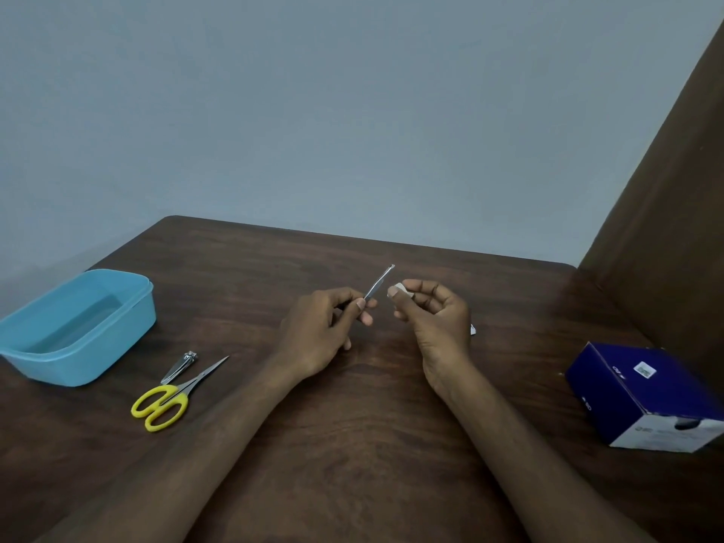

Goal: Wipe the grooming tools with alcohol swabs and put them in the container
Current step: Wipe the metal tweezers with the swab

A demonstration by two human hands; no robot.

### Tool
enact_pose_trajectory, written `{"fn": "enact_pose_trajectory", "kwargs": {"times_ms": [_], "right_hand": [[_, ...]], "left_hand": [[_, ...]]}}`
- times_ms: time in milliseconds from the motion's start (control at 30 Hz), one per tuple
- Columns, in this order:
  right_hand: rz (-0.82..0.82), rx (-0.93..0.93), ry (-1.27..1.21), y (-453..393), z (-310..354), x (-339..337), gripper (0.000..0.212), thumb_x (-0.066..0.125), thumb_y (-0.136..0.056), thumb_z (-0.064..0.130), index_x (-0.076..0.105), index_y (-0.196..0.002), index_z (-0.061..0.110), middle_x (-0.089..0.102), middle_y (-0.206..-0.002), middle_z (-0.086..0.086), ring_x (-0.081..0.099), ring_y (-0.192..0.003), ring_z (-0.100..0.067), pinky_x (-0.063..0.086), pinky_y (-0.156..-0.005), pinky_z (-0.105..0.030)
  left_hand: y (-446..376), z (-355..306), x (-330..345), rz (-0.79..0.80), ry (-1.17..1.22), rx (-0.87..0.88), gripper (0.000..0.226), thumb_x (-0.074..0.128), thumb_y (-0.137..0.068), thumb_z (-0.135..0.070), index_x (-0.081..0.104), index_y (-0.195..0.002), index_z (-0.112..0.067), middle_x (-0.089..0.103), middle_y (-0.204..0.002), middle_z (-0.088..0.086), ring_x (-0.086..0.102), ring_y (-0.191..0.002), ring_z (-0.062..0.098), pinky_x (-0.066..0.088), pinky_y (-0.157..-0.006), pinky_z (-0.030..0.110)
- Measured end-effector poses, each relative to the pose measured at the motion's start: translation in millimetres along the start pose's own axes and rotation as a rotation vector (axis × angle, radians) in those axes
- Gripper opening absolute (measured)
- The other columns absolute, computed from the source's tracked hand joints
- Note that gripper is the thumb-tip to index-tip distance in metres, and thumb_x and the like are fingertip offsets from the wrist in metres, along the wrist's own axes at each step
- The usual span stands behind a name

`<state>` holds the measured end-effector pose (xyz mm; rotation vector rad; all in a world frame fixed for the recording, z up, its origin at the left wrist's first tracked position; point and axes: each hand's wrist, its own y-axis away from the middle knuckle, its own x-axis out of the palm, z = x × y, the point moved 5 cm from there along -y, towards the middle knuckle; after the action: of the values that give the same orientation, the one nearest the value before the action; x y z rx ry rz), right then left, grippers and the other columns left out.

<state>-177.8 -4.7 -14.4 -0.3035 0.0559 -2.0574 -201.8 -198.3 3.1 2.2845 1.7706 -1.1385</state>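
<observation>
My left hand (319,331) pinches a pair of metal tweezers (379,282) by the lower end, the tip pointing up and away. My right hand (435,315) holds a small white alcohol swab (399,288) between thumb and fingers, just right of the tweezers and a little apart from them. A blue plastic container (78,327) stands open at the left of the table with nothing visible inside. Yellow-handled scissors (172,397) and a metal nail clipper (180,366) lie on the table near the container.
A dark blue and white box (646,397) sits at the right of the brown wooden table (352,444). A scrap of white wrapper (473,329) peeks out behind my right hand. A brown panel (666,229) rises at the right; a grey wall stands behind.
</observation>
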Motion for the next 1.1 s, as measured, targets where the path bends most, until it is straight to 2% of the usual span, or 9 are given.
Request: {"fn": "enact_pose_trajectory", "kwargs": {"times_ms": [133, 267, 400, 500, 600, 733, 867, 1000, 1100], "right_hand": [[-0.036, -0.057, -0.063, 0.6, 4.0, -0.3, 0.009, 0.086, -0.089, 0.013, 0.080, -0.094, 0.011, 0.083, -0.089, -0.006, 0.076, -0.073, -0.010, 0.061, -0.071, -0.022], [-0.096, -0.050, -0.112, -1.2, 5.7, -4.4, 0.018, 0.088, -0.085, 0.008, 0.080, -0.101, 0.013, 0.083, -0.093, -0.005, 0.079, -0.085, -0.012, 0.064, -0.085, -0.031], [-0.203, -0.118, -0.093, -0.9, 10.5, -10.6, 0.011, 0.086, -0.086, 0.008, 0.081, -0.093, 0.016, 0.083, -0.088, -0.003, 0.077, -0.075, -0.012, 0.062, -0.073, -0.026], [-0.264, -0.155, -0.088, -1.9, 12.1, -16.8, 0.009, 0.089, -0.085, 0.015, 0.081, -0.088, 0.017, 0.082, -0.086, -0.001, 0.075, -0.074, -0.009, 0.062, -0.071, -0.027], [-0.223, -0.112, -0.091, -2.8, 8.9, -14.5, 0.011, 0.091, -0.083, 0.015, 0.081, -0.087, 0.016, 0.082, -0.087, 0.000, 0.072, -0.073, -0.007, 0.059, -0.068, -0.024], [-0.097, -0.090, -0.103, -3.8, 8.3, -4.1, 0.010, 0.084, -0.090, 0.007, 0.082, -0.094, 0.016, 0.083, -0.093, -0.003, 0.070, -0.074, -0.006, 0.058, -0.067, -0.022], [-0.039, -0.058, -0.146, -2.5, 8.2, 0.1, 0.011, 0.081, -0.091, 0.004, 0.082, -0.096, 0.014, 0.080, -0.086, -0.003, 0.067, -0.068, -0.008, 0.059, -0.065, -0.023], [-0.039, -0.046, -0.144, -1.0, 8.2, -0.7, 0.010, 0.082, -0.091, 0.005, 0.082, -0.093, 0.015, 0.079, -0.082, -0.002, 0.066, -0.068, -0.010, 0.058, -0.064, -0.023], [-0.099, -0.059, -0.147, -2.7, 8.8, -5.3, 0.009, 0.081, -0.092, 0.006, 0.081, -0.095, 0.015, 0.079, -0.083, 0.000, 0.065, -0.066, -0.008, 0.058, -0.063, -0.023]], "left_hand": [[-0.3, 0.6, 2.7, 0.027, -0.052, -0.012, 0.021, 0.058, -0.110, -0.034, 0.075, -0.104, -0.044, 0.076, -0.091, -0.033, 0.069, -0.053, 0.003, 0.055, -0.063, 0.030], [0.3, 0.8, 3.1, 0.032, -0.102, -0.024, 0.019, 0.060, -0.109, -0.036, 0.073, -0.099, -0.045, 0.075, -0.086, -0.033, 0.069, -0.054, 0.000, 0.049, -0.062, 0.026], [0.4, -0.1, 2.4, 0.026, -0.106, -0.025, 0.019, 0.061, -0.108, -0.035, 0.074, -0.097, -0.043, 0.074, -0.081, -0.033, 0.068, -0.053, 0.000, 0.046, -0.061, 0.025], [0.9, -1.7, 1.5, 0.011, -0.124, -0.013, 0.021, 0.061, -0.108, -0.035, 0.073, -0.092, -0.043, 0.070, -0.072, -0.035, 0.067, -0.052, -0.001, 0.042, -0.059, 0.022], [1.7, -2.4, 1.6, 0.005, -0.149, 0.006, 0.021, 0.061, -0.107, -0.036, 0.072, -0.091, -0.043, 0.066, -0.068, -0.039, 0.066, -0.051, -0.003, 0.039, -0.057, 0.021], [-0.1, -0.2, 2.0, 0.000, -0.124, 0.012, 0.019, 0.060, -0.108, -0.037, 0.073, -0.095, -0.043, 0.075, -0.083, -0.031, 0.068, -0.053, -0.001, 0.046, -0.060, 0.024], [-0.9, 1.3, 2.1, -0.011, -0.118, 0.012, 0.018, 0.059, -0.108, -0.039, 0.073, -0.100, -0.044, 0.074, -0.086, -0.034, 0.069, -0.053, -0.002, 0.045, -0.059, 0.023], [-0.6, 2.5, 1.6, -0.022, -0.116, -0.001, 0.017, 0.059, -0.108, -0.039, 0.074, -0.101, -0.043, 0.074, -0.089, -0.035, 0.068, -0.053, -0.002, 0.044, -0.059, 0.023], [-0.2, 2.9, 1.4, -0.026, -0.121, -0.015, 0.017, 0.060, -0.108, -0.038, 0.074, -0.100, -0.044, 0.074, -0.086, -0.036, 0.068, -0.053, -0.002, 0.043, -0.057, 0.022]]}}
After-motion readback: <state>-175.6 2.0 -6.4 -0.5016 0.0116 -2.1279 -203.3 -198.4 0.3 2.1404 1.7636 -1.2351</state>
